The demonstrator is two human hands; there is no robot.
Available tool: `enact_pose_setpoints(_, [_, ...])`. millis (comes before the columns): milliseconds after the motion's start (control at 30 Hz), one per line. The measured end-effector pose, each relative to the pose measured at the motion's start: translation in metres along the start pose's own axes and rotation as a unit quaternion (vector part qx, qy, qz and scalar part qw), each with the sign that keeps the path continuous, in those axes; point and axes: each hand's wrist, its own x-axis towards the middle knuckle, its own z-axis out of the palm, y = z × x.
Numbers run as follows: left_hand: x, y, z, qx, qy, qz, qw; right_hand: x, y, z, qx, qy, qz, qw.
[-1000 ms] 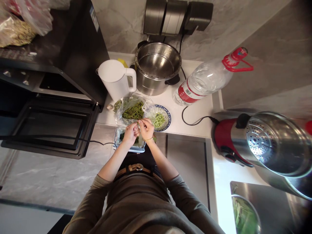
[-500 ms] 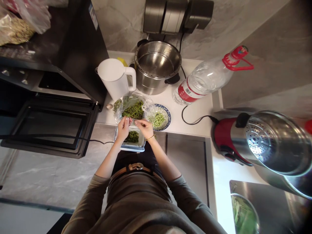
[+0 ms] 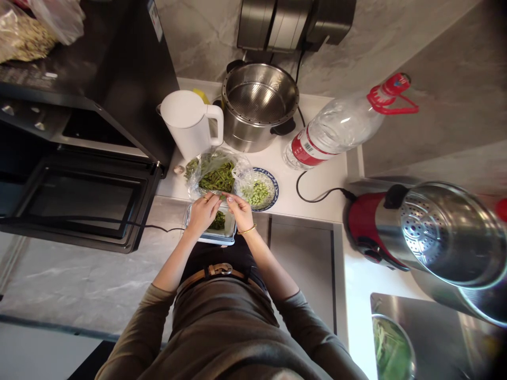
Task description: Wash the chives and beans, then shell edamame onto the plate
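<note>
My left hand (image 3: 204,214) and my right hand (image 3: 240,212) meet with pinched fingertips on a small green pod (image 3: 223,197). The fingers hide much of the pod. Just beyond them lies an opened clear plastic bag (image 3: 243,168) full of green pods (image 3: 217,177). To its right a blue-rimmed plate (image 3: 273,186) holds pale green shelled beans (image 3: 259,194). Below my hands, close to my waist, is a light-coloured bin (image 3: 227,240) with dark green husks (image 3: 218,220) in it, partly covered by my left hand.
Behind the bag stand a white jug (image 3: 186,124) and a steel pot (image 3: 257,129). A large water bottle (image 3: 336,132) is at the back right. An oven door (image 3: 87,200) hangs lowered on the left, with a cable across it. A red-based steamer (image 3: 368,224) stands right.
My hands have come closer together, and a green pod now shows between the fingertips. My right wrist has turned slightly. The view has shifted a little.
</note>
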Motion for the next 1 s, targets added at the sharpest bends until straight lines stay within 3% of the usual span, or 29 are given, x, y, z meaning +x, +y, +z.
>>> enact_pose_setpoints(100, [0.000,0.004,0.001,0.043,-0.006,-0.012,0.999,-0.001,-0.011,0.005,0.053,0.043,-0.009,0.998])
enact_pose_setpoints(200, [-0.002,0.008,0.002,0.016,-0.014,-0.025,0.999,-0.003,-0.014,0.011,0.098,0.054,0.006,0.994])
enact_pose_setpoints(400, [-0.006,0.014,0.007,-0.124,0.007,-0.052,0.991,-0.005,-0.018,0.016,0.238,0.017,0.061,0.969])
enact_pose_setpoints(533, [-0.006,0.019,0.010,-0.122,0.030,-0.067,0.990,-0.005,-0.019,0.015,0.311,-0.005,0.105,0.945])
enact_pose_setpoints(700, [-0.007,0.021,0.009,-0.171,0.006,-0.074,0.982,-0.007,-0.017,0.011,0.307,-0.028,0.152,0.939])
enact_pose_setpoints(1000, [-0.003,0.021,0.002,-0.297,0.027,-0.128,0.946,-0.001,-0.021,0.011,0.258,-0.048,0.119,0.958])
